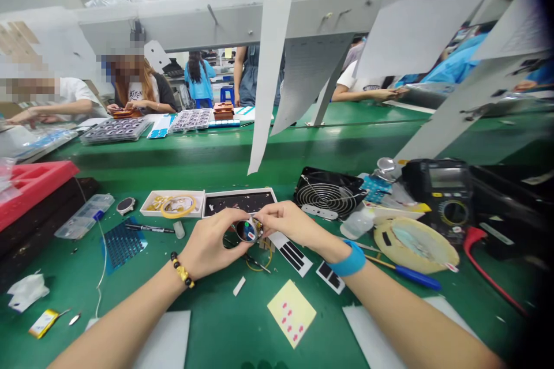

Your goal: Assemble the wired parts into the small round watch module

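The left hand (208, 248) and the right hand (288, 222) meet above the green tabletop (225, 311), both pinching a small round watch case (247, 230) between fingertips; just behind it lies a dark tray (239, 202); a fan (328, 191) stands to the right; a yellow sticker sheet (291, 312) lies nearer.

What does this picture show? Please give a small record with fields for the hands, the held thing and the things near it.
left hand: left hand grips the small round part
right hand: right hand pinches the same part from the other side
behind: white tray with yellow tape ring; dark tray; fan
right side: multimeter; blue screwdriver
surface: green table
front: yellow card
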Motion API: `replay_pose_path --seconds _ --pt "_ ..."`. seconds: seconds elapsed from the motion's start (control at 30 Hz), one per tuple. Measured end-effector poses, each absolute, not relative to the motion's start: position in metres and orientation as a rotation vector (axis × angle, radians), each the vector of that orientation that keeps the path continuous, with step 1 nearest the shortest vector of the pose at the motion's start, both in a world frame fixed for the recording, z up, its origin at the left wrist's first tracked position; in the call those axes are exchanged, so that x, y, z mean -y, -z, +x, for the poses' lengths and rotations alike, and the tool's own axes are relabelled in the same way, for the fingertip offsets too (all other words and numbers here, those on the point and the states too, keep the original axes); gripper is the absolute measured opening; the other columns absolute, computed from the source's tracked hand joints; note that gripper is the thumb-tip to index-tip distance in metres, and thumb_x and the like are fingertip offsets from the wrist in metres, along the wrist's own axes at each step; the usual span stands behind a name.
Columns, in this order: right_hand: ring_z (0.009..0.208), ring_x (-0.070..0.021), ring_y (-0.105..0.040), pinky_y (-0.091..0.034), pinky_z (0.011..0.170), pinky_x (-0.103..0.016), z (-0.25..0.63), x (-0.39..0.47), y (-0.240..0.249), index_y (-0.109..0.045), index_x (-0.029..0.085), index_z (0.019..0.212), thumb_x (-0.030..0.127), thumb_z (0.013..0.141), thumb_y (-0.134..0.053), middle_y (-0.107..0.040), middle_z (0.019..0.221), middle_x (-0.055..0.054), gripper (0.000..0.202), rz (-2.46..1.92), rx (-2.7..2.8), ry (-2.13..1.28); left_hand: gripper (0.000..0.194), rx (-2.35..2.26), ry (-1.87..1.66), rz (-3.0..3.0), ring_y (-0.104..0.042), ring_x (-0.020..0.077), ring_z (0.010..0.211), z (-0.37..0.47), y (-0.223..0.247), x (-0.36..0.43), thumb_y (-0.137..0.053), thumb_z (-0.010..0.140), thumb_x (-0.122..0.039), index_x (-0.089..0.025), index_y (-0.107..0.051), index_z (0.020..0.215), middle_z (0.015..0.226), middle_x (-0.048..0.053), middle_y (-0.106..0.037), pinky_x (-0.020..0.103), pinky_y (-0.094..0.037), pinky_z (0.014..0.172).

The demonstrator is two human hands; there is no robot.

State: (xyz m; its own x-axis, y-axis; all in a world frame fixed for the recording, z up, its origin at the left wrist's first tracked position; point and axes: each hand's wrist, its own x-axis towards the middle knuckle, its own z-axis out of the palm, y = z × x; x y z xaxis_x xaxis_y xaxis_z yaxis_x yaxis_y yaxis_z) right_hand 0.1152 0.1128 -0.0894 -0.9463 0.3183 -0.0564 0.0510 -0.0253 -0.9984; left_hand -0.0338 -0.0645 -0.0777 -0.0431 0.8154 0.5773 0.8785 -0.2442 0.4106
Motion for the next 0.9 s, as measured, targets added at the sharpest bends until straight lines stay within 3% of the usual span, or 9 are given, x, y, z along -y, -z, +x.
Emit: replay_pose_path --seconds 0.63,0.9 --pt "0.074 -0.0171 -0.070 -0.059 0.076 -0.031 0.1163 -0.1119 0.0853 -0.075 0.013 0.084 0.054 0.078 -0.076 -0.073 0.079 -0.005 0.042 -0.417 2.080 -2.063 0.043 1.875 1.141 -2.118 -0.068 0.0179 0.107 -0.0342 0.0779 0.0646 -0.071 0.083 -0.019 -0.024 -0.056 0.123 0.118 0.003 -0.070 0.030 -0.060 0.088" --pt "0.070 -0.0162 -0.068 -0.058 0.073 -0.030 0.1165 -0.1108 0.0817 -0.074 0.014 0.081 0.044 0.076 -0.077 -0.071 0.074 -0.003 0.030 -0.420 2.109 -2.039 0.040 1.843 1.131 -2.134 -0.069 0.0167 0.104 -0.0339 0.0766 0.0640 -0.071 0.085 -0.022 -0.023 -0.057 0.122 0.118 0.004 -0.070 0.028 -0.060 0.085"
